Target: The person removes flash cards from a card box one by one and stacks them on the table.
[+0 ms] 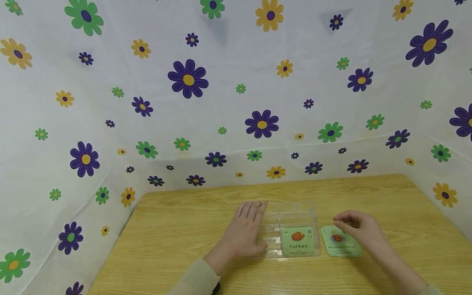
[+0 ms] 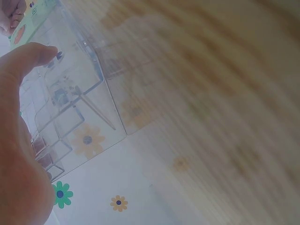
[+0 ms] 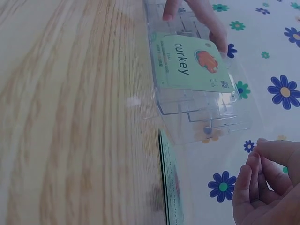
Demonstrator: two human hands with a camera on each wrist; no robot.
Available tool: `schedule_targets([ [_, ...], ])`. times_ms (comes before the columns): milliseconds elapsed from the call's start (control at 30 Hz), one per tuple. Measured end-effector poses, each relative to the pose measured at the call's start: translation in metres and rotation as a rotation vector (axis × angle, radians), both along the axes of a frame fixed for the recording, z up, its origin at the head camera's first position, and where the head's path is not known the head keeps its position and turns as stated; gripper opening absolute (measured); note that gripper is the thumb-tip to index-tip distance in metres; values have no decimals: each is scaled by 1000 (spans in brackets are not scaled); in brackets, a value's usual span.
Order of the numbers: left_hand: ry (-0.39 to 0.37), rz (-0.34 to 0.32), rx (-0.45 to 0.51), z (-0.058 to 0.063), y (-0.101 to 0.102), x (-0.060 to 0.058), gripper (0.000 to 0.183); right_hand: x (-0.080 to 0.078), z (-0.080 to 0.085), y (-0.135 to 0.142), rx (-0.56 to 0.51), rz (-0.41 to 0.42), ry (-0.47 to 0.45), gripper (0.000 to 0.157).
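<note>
A clear plastic rack (image 1: 273, 221) with stepped tiers stands on the table. My left hand (image 1: 245, 233) holds it at its left end, with the fingers over the tiers and the thumb at the front. A green card reading "turkey" (image 1: 298, 241), with a picture of a roast bird, rests in the rack's front right part. Just right of the rack lies a small stack of green cards (image 1: 343, 242); the top one appears to read "Mid-Autumn Festival". My right hand (image 1: 357, 227) hovers over the stack's far right corner. Its fingers are loosely curled, thumb near the index fingertip, with nothing visible between them.
The wood-grain table (image 1: 177, 229) runs back to a white cloth (image 1: 228, 49) printed with purple, green and orange flowers. This cloth also hangs along the left and right sides.
</note>
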State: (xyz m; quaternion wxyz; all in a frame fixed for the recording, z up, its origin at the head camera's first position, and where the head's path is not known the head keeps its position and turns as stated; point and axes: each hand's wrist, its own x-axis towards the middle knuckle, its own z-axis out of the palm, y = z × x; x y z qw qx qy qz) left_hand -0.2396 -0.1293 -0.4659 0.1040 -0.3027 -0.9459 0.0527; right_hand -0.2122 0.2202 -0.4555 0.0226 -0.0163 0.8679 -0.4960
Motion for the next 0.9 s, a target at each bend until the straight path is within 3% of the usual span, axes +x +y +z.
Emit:
schedule_targets([
  [633, 51, -16, -9, -1, -2, -1, 115, 1, 3, -5, -23, 20, -9, 28],
  [900, -10, 3, 0, -1, 0, 1, 116, 3, 3, -8, -47, 42, -8, 26],
])
